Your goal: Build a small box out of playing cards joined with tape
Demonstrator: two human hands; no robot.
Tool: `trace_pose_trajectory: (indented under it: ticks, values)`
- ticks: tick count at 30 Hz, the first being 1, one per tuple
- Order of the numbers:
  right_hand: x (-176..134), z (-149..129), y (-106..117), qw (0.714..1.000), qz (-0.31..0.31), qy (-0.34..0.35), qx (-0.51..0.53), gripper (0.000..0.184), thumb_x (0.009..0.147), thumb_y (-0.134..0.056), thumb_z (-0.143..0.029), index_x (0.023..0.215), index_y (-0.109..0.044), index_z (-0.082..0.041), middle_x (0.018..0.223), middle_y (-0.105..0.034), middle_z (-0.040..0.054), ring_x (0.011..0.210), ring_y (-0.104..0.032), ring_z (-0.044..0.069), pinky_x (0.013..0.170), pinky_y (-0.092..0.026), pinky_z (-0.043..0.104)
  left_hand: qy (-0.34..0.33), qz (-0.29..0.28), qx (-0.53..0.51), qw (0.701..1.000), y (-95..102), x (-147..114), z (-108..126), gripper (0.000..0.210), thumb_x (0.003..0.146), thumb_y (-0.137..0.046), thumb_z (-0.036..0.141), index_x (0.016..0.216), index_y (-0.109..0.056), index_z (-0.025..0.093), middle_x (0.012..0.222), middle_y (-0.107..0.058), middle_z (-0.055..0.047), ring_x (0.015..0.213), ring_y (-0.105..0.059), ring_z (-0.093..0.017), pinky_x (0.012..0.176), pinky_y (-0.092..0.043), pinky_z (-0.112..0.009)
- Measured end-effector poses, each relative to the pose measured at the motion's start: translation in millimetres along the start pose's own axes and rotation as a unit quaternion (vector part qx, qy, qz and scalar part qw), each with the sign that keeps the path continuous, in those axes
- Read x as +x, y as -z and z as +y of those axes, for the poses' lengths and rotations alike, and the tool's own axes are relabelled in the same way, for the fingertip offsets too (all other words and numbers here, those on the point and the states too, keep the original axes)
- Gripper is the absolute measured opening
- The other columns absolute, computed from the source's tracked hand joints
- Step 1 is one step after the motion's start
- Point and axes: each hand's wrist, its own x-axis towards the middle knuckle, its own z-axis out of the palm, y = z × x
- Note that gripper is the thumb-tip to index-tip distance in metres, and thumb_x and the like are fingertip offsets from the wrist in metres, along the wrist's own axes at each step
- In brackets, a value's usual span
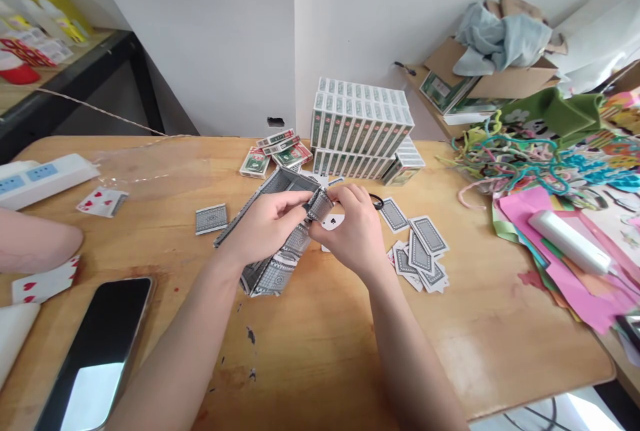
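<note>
An open-topped box (pixel 283 272) built from grey-backed playing cards is tilted above the middle of the table. My left hand (pixel 267 228) reaches over its wall and grips it near the far right end. At that end, my right hand (pixel 353 228) is closed, thumb and fingers pinching a folded playing card (pixel 320 204) against the box. Fingers cover much of that joint, so I cannot tell how the card is fixed. Beneath the right hand lies an ace of spades (pixel 333 222). A loose pile of face-down cards (pixel 423 254) is to its right; a single card (pixel 211 218) lies left of the box.
Stacked card packs (pixel 363 118) stand at the back, beside several loose packs (pixel 280 154). A phone (pixel 97 351), a power strip (pixel 45 181) and another person's arm (pixel 37 241) are at left. Pipe cleaners (pixel 525 164) and coloured sheets (pixel 565 244) cover the right side.
</note>
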Motion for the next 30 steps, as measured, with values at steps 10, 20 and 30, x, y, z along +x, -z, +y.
trace_pose_trajectory:
  ticks: [10, 20, 30]
  values:
    - [-1.3, -2.2, -5.1, 0.999, 0.033, 0.013, -0.023, 0.018, 0.060, -0.057, -0.024, 0.075, -0.047, -0.023, 0.080, -0.057, 0.0040, 0.081, -0.050, 0.024, 0.070, -0.045, 0.038, -0.002, 0.017, 0.073, 0.997, -2.4, -0.4, -2.6, 0.036, 0.089, -0.046, 0.030, 0.120, -0.064, 0.025, 0.114, -0.070, -0.003, 0.105, -0.064, -0.022, 0.091, -0.050, -0.036]
    - [-3.9, -4.2, -6.1, 0.993, 0.059, 0.036, -0.097, 0.016, 0.061, -0.056, -0.027, 0.067, -0.042, -0.023, 0.073, -0.048, 0.0032, 0.073, -0.044, 0.022, 0.063, -0.041, 0.037, 0.001, 0.004, 0.101, 0.995, -3.8, -3.2, 0.8, 0.038, 0.091, -0.043, 0.031, 0.124, -0.061, 0.025, 0.109, -0.072, -0.002, 0.093, -0.067, -0.020, 0.079, -0.053, -0.031]
    - [-4.0, -5.8, -5.6, 0.991, 0.064, 0.044, -0.106, 0.019, 0.060, -0.055, -0.027, 0.064, -0.037, -0.024, 0.072, -0.046, 0.0029, 0.071, -0.041, 0.021, 0.060, -0.039, 0.035, -0.014, 0.007, 0.135, 0.991, -5.1, -7.4, 5.7, 0.033, 0.091, -0.044, 0.034, 0.115, -0.066, 0.027, 0.096, -0.074, 0.000, 0.090, -0.067, -0.020, 0.073, -0.052, -0.029]
